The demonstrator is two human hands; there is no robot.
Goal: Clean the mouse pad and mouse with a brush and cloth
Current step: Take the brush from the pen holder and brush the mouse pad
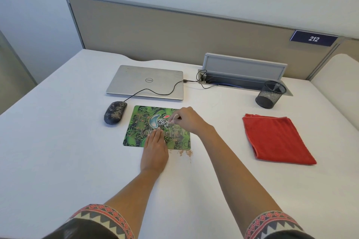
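A green patterned mouse pad point(136, 126) lies on the white desk, with brownish dirt on parts of it. My left hand point(155, 151) rests flat on the pad's near edge, fingers together. My right hand point(187, 120) is closed on a small pale brush point(173, 118) whose tip touches the middle of the pad. A black wired mouse point(115, 112), speckled with dirt, sits just left of the pad. A folded red cloth point(275, 139) lies to the right, apart from both hands.
A shut silver laptop point(145, 82) lies behind the pad, with the mouse cable point(155, 92) running across it to an open cable tray point(242, 75). A black mesh pen cup point(270, 94) stands at the back right. Brown crumbs point(186, 153) lie off the pad's near right corner.
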